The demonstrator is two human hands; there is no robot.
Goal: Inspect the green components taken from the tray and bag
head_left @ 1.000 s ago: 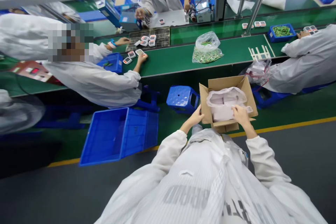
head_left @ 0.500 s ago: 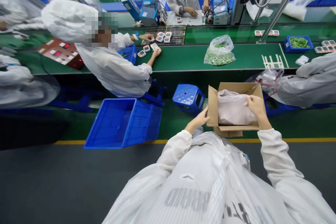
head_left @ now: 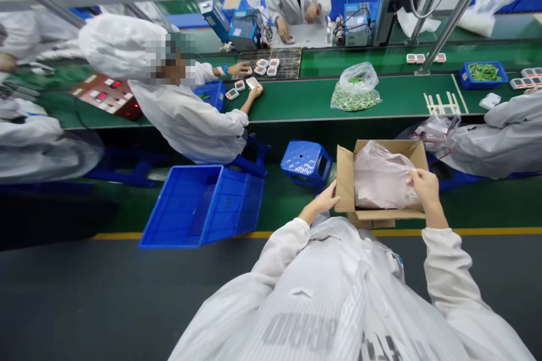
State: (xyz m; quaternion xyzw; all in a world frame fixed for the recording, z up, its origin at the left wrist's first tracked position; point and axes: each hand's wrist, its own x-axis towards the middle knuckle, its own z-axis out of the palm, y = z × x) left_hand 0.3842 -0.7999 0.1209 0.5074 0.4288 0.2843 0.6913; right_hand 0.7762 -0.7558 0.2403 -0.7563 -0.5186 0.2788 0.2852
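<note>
An open cardboard box (head_left: 345,180) stands just in front of my body, its flaps folded outward. A pale pinkish plastic bag (head_left: 381,177) fills it, and what the bag holds is hidden. My left hand (head_left: 325,198) grips the box's left flap, fingers behind the cardboard. At the right side of the box, my right hand (head_left: 425,187) pinches the plastic bag between thumb and fingers.
Left of the box are a blue stool (head_left: 305,161) and a blue crate (head_left: 203,208). Beyond runs a green workbench (head_left: 292,98) holding a bag of small green parts (head_left: 355,93). A seated co-worker (head_left: 182,107) handles small white devices there.
My right hand has shifted slightly right, still pinching the bag, whose top is pulled a little that way. The whole view has moved slightly. My left hand keeps its hold on the flap.
</note>
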